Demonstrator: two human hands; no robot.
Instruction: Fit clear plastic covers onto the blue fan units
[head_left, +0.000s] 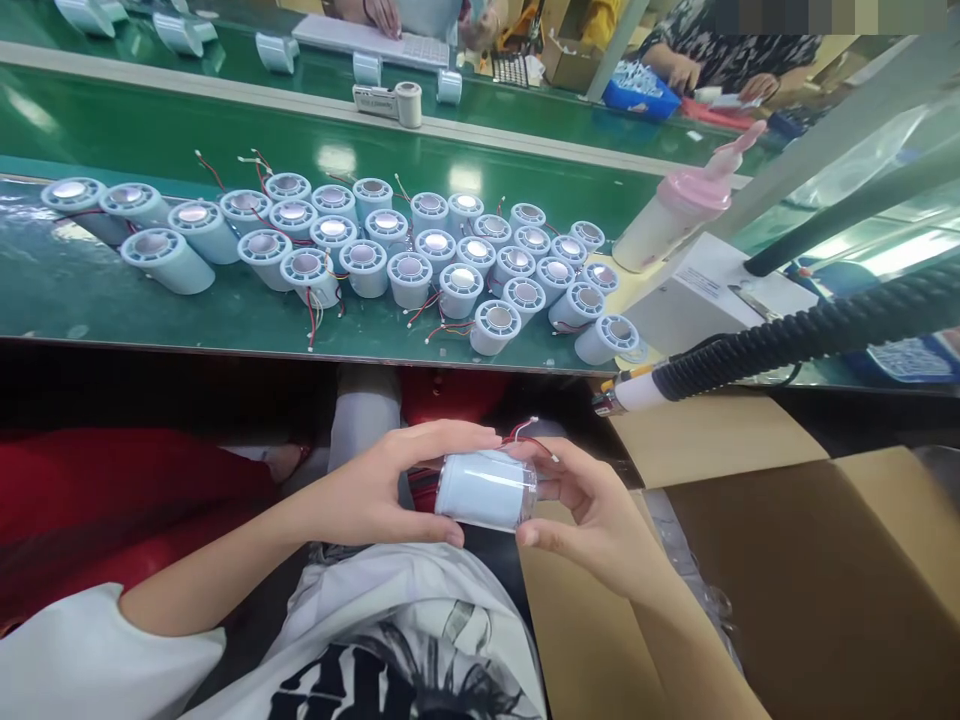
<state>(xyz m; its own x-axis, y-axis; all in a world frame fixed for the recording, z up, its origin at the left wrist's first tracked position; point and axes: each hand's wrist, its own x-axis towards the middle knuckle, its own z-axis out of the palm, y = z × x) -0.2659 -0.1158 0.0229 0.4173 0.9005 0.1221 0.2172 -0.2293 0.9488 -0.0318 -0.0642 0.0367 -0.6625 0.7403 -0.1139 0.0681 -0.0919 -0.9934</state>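
In front of my lap, a pale blue cylinder (484, 490) lies on its side between my two hands, with a shiny clear layer around it. Its left end is in the grip of my left hand (375, 487), thumb below and fingers above. My right hand (596, 505) grips the right end, where a clear rim shows. Thin red and white wires (517, 432) with small white plugs stick out at the top. Beyond my hands, several similar pale blue cylinders (410, 280) stand upright on the green bench (97, 315), many with wires trailing.
An open cardboard box (817, 570) sits at my right, with clear plastic inside. A black corrugated hose (787, 340) reaches in above it. A pink-lidded bottle (671, 215) and white device (697, 300) stand on the bench. Across the green conveyor (247, 135), other people's hands work.
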